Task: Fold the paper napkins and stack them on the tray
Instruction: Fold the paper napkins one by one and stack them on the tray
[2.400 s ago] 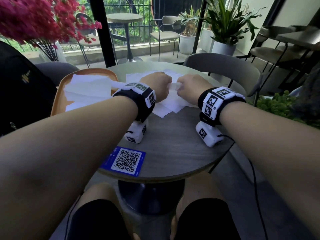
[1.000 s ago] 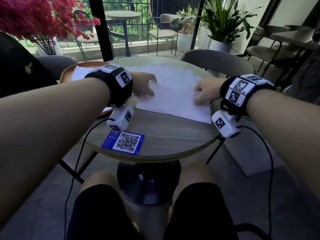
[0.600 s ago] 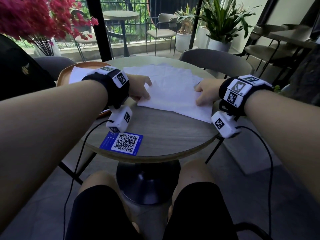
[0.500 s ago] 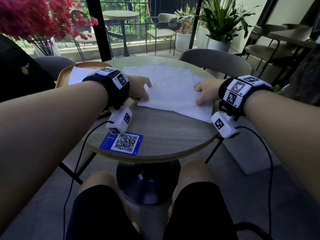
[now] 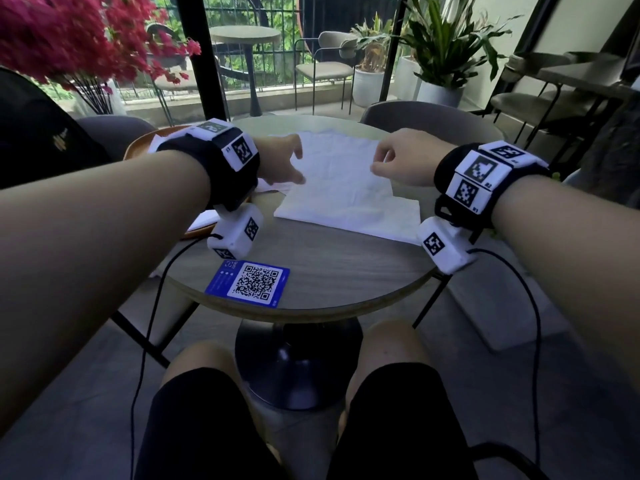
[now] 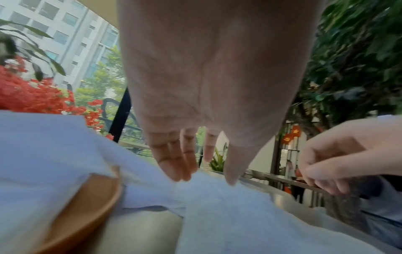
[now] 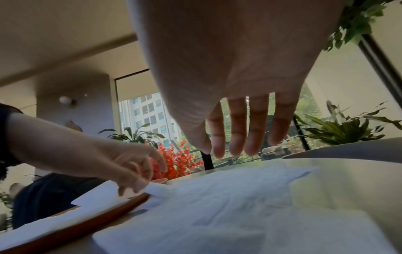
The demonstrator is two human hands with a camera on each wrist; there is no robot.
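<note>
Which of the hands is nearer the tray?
Left. The left hand hovers just beside the tray, over the napkin's left edge; the right hand is across the napkin.

White paper napkins (image 5: 341, 188), matt and faintly creased, lie on a round table (image 5: 332, 271) of matt grey wood grain. The tray (image 7: 91, 221) looks like smooth brown wood. The QR card (image 5: 247, 283) is glossy.
</note>
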